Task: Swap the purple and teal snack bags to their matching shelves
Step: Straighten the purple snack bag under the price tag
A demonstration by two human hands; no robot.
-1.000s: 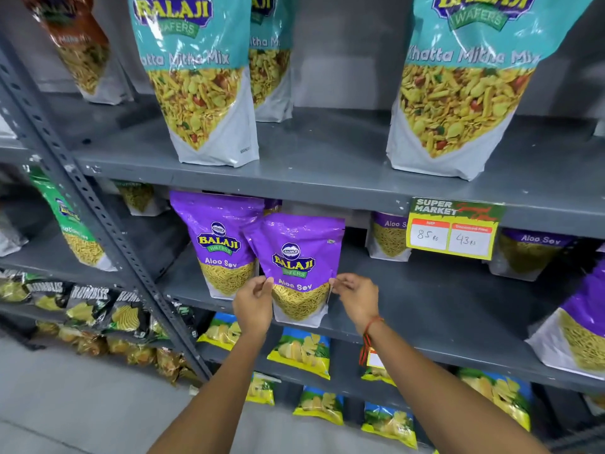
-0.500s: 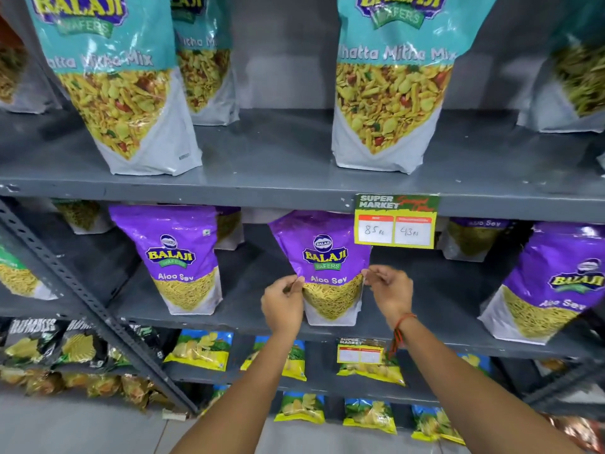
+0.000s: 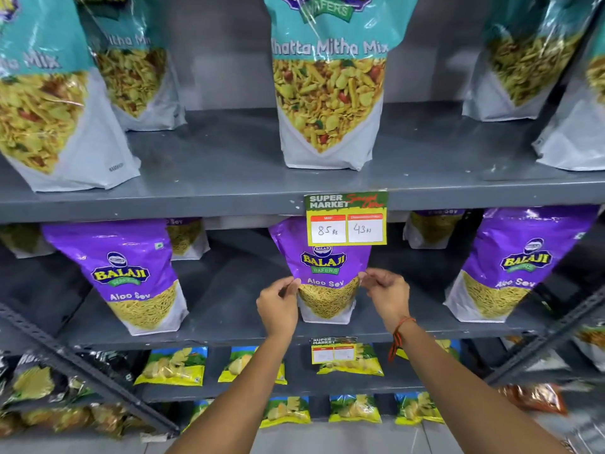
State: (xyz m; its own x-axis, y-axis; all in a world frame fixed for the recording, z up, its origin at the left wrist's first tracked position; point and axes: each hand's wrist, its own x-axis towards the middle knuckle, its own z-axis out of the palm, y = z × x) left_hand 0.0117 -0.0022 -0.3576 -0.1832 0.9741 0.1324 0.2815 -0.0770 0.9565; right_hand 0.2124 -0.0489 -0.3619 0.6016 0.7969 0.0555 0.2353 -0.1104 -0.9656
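Low in the frame, 2 bare forearms reach up to the middle shelf [image 3: 229, 332]. The left hand [image 3: 278, 308] and right hand [image 3: 388, 298] each pinch a side edge of 1 purple bag [image 3: 324, 273] at centre frame, fingers curled closed on the film, palms clear of it. Over the last second this bag has slid from beside its purple neighbour at left to an open spot under the price tag [image 3: 346, 221], and its base now looks set down on the shelf. I judge it placed among its own kind, with only the release left.

On that shelf I count 3 purple bags in front: the held one, 1 at left [image 3: 127, 273] and 1 at right [image 3: 520, 267], with about 4 more partly hidden behind. Further up, the top shelf [image 3: 229, 178] carries teal bags only: 1 at centre [image 3: 329, 93], 2 at left and 2 at right, 5 in all.
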